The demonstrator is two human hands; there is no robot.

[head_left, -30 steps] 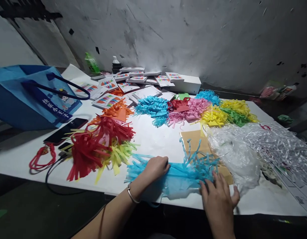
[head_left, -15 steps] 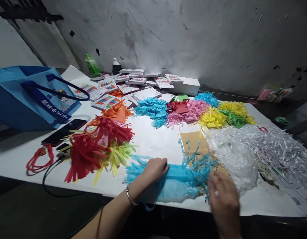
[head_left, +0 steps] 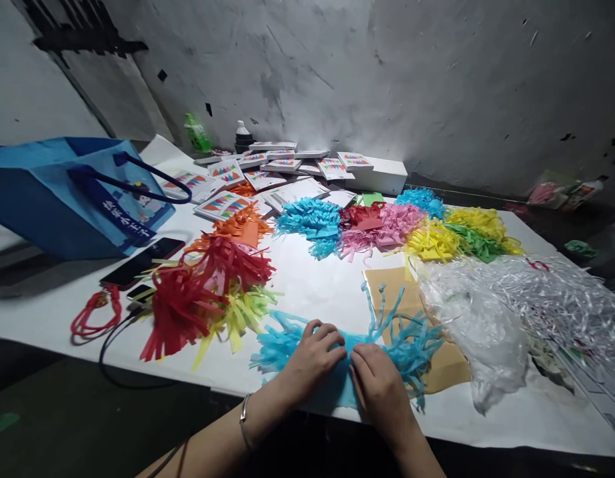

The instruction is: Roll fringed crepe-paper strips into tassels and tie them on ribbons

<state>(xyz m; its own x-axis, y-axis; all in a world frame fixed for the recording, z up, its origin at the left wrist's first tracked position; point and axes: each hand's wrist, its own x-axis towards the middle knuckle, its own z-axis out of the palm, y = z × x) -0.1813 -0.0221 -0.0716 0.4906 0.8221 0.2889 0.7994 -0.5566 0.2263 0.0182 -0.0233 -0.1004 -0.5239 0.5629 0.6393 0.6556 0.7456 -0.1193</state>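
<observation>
A blue tissue-paper tassel (head_left: 275,344) lies across the front of the table, its cut fringe spread to both sides. My left hand (head_left: 313,362) rests on its middle, with curled fingers gripping the paper. Close beside it, my right hand (head_left: 380,378) pinches the same blue paper, fingers pressed together. The fingertips of both hands nearly meet over the band, and the paper under the palms is hidden. Part of the right-hand fringe lies over a tan paper sheet (head_left: 444,368).
Red tassels (head_left: 180,312) and yellow strips (head_left: 245,312) lie left. Behind are blue (head_left: 310,222), pink (head_left: 400,222) and yellow (head_left: 434,240) bundles, and printed flat packs (head_left: 225,204). A blue bag (head_left: 53,199) and phone (head_left: 143,262) stand left; clear plastic (head_left: 479,332) and silver tinsel (head_left: 566,299) lie right.
My right hand has moved left from the fringe's right end to the middle, beside my left hand. The left hand's fingers have shifted on the paper. The view has shifted slightly.
</observation>
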